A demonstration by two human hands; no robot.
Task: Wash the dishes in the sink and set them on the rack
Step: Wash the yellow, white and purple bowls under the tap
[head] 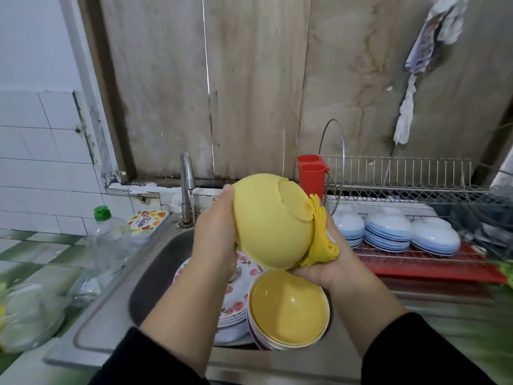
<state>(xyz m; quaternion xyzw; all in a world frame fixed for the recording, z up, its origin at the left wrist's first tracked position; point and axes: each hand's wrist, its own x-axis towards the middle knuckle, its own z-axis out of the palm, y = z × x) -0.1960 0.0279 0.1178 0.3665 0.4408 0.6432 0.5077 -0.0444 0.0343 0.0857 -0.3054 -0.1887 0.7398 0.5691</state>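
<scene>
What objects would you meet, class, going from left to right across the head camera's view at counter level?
Clear bottle → tap → left hand → yellow bowl → yellow cloth → stacked blue-and-white bowls on the rack.

A plain yellow bowl (270,226) meets a yellow cloth (322,240); plates (236,298) are white with pink flowers; racked bowls (388,232) are white banded blue; tray (433,269) and cup holder (311,173) are red; bottle cap (102,213) is green
</scene>
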